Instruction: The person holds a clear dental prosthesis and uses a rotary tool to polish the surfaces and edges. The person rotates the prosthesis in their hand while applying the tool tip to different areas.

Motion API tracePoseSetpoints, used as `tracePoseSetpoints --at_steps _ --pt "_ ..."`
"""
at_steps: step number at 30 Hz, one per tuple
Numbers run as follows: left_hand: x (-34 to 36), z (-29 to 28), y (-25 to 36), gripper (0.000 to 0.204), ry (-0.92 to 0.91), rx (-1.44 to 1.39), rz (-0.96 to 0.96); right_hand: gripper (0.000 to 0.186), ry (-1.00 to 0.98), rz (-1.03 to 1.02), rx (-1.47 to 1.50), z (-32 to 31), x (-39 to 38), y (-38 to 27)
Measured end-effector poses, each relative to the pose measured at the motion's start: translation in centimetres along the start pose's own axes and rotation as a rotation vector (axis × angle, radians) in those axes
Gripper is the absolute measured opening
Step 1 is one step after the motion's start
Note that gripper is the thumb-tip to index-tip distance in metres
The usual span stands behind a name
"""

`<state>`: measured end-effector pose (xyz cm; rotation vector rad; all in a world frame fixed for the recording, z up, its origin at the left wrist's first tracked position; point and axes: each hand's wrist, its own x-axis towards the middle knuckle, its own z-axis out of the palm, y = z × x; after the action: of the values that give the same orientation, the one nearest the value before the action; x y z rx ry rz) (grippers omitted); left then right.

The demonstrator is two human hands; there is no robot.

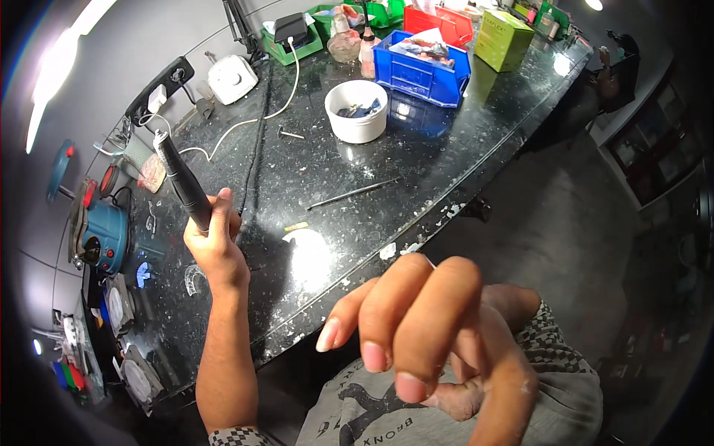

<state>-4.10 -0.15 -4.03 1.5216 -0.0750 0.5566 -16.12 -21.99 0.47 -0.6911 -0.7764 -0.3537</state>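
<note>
My left hand (217, 236) is closed around a black rotary handpiece (185, 182), a pen-like tool with a metal tip. The handpiece stands tilted over the black worktop (245, 297), its tip pointing up and away. Close to the camera hangs my right hand (439, 334), off the worktop's near edge and in front of my grey shirt. Its fingers are curled, with the thumb tucked in below them. Whatever they may pinch is hidden. A thin metal tool (354, 193) lies on the worktop between the hands, and a small yellowish strip (296, 227) is nearer.
Farther back stand a white tub (357, 128) with dark pieces inside, a blue bin (416, 78), a red bin (439, 26) and a green box (503, 41). At left are a white control box (232, 80) and a blue machine (106, 234). A white cable (253, 121) crosses the worktop.
</note>
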Motion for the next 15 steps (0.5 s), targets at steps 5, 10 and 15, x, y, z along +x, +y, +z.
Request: tracePoseSetpoints --at_steps 5,10,15 --pt "0.3 -1.1 0.3 0.025 0.019 -0.014 0.004 0.023 -0.453 -0.15 0.06 -0.8 1.3 1.1" --pt "0.1 -0.6 1.2 0.026 -0.012 -0.023 0.007 0.021 -0.467 -0.266 0.176 0.2 2.9 4.1" --pt "0.4 -1.2 0.3 0.025 0.012 0.002 -0.019 0.015 -0.49 -0.164 -0.208 -2.7 6.0 2.7"
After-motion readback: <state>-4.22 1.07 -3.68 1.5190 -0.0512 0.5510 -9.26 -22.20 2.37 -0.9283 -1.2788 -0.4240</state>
